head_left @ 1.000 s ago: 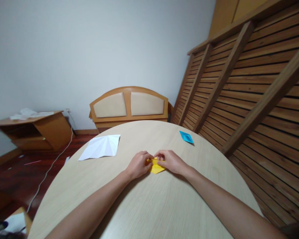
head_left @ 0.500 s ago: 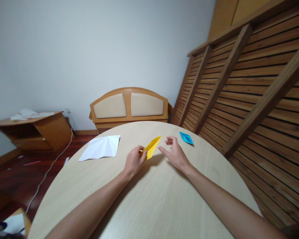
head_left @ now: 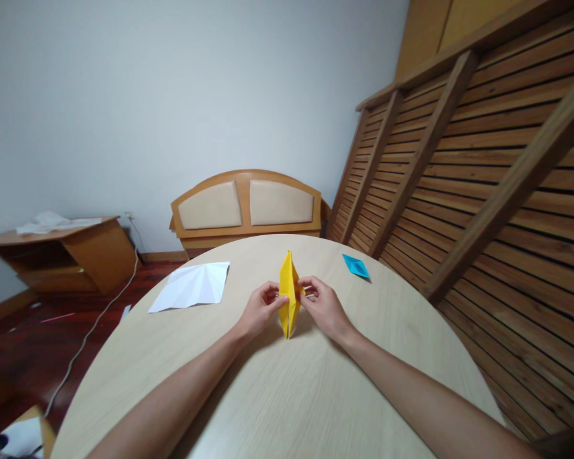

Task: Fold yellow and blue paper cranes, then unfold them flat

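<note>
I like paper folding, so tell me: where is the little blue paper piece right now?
The blue paper piece lies flat on the round table, toward its far right edge, beyond the right hand and apart from the yellow paper held between both hands.

A folded paper piece (head_left: 288,294) stands on end on the round table (head_left: 316,395), between the left hand (head_left: 261,310) and the right hand (head_left: 323,307). A creased sheet (head_left: 191,286) lies left of the left hand. A small paper boat (head_left: 355,266) lies beyond the right hand.
</note>
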Motion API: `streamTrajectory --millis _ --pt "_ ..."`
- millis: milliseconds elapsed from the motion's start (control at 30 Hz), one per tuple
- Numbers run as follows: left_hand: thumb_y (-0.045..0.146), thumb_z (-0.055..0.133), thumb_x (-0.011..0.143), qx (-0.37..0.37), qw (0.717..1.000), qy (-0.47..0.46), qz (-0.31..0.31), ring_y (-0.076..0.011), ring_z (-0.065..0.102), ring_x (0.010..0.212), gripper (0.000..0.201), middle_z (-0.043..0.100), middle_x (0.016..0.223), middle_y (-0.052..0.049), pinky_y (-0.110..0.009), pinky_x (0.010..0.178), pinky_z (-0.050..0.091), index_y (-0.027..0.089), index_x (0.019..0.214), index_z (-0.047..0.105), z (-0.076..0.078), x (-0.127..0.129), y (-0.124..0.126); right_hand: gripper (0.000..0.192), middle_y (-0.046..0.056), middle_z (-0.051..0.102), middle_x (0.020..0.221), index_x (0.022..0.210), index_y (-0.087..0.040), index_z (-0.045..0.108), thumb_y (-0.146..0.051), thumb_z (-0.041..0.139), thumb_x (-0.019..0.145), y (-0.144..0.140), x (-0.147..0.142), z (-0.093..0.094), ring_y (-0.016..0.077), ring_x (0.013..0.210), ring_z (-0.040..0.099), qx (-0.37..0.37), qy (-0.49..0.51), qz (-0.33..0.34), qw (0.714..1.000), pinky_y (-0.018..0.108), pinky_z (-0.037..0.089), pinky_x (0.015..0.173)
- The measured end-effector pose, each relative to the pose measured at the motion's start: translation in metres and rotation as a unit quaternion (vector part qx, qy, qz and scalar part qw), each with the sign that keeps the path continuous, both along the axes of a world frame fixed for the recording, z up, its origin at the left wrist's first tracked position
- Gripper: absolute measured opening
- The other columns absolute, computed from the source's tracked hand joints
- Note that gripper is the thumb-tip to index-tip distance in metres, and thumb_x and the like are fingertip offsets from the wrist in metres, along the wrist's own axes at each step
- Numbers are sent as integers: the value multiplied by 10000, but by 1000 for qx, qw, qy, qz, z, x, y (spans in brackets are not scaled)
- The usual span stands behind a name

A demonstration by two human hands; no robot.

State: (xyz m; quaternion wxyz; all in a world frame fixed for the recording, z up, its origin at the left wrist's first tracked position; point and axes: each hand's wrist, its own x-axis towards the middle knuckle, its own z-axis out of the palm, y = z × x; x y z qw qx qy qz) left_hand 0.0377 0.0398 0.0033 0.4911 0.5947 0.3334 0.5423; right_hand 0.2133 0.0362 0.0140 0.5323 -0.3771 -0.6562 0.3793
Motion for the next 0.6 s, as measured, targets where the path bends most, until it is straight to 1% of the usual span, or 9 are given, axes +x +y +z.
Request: streamTrajectory --millis 67,133,200,267,333,433,533,600 --pt "435 853 662 -9 1000 -11 -14 -181 668 775 403 714 873 -70 -313 771 517 145 865 659 0 0 1 229 44 668 916 930 -194 597 -290 690 744 2 1 0 174 782 636 16 34 -29 999 292 545 672" --pt "432 866 645 -16 1000 -13 -15 -179 669 760 402 719 850 -65 -310 763 516 144 840 664 1 -1 1 233 29 651 841 867 -195 587 -309 726 717 2 1 2 171 748 619 25 44 -52 997 284 533 657" --pt "434 874 632 -19 1000 -9 -12 -174 665 740 403 718 823 -59 -301 740 514 143 822 669 1 -2 2 206 28 650 782 804 -188 605 -335 726 728 2 1 3 172 721 612 21 33 -50 998 289 526 657" --pt "431 878 626 -20 1000 -5 -13 -168 658 718 401 714 798 -55 -295 715 513 140 811 673 2 -2 2 192 43 667 772 781 -178 642 -355 710 753 0 1 5 181 726 622 13 17 -31 999 303 528 671" --pt "436 882 619 -24 1000 -3 -13 -169 654 703 410 710 785 -57 -300 696 513 135 806 676 2 -2 1 203 60 687 799 814 -169 688 -367 701 767 -2 0 7 190 739 636 12 7 -20 1000 320 535 693" --pt "477 890 585 -34 999 -2 -9 -183 655 715 460 708 801 -66 -315 689 518 134 805 677 3 -1 0 246 86 723 895 879 -173 730 -400 669 808 -6 0 11 207 804 666 11 -9 -2 1000 342 546 741" --pt "503 896 557 -42 999 -6 -2 -202 665 754 498 718 844 -77 -332 717 529 137 825 691 6 -1 -1 302 99 737 994 913 -181 734 -450 604 870 -11 -1 16 220 901 685 0 -14 35 999 360 550 803" --pt "495 893 566 -42 999 -8 3 -210 671 777 486 726 868 -86 -341 742 534 137 834 701 7 -2 -2 311 95 734 1021 960 -181 722 -458 617 868 -15 -1 18 218 928 683 -2 -19 53 998 368 544 839"
